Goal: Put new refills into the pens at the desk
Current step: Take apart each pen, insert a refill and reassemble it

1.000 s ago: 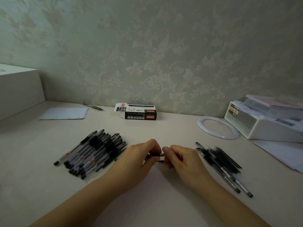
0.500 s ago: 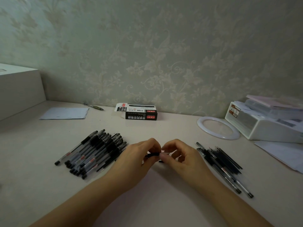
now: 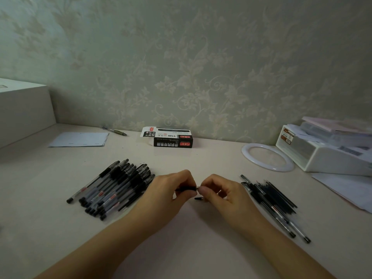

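left hand gripping black pen mid-desk, right hand pinching its tip end, pen pile left, refills right, small black cap on desk

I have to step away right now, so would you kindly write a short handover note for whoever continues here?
Left hand grips a black pen mid-desk; right hand pinches at its tip end.
A small black piece lies on the desk just below the pen.
Pen pile on the left; refills and a few pens on the right; which pile is finished cannot be told.
Refill box stands at the wall.
Left: finish this pen, then work through the rest.
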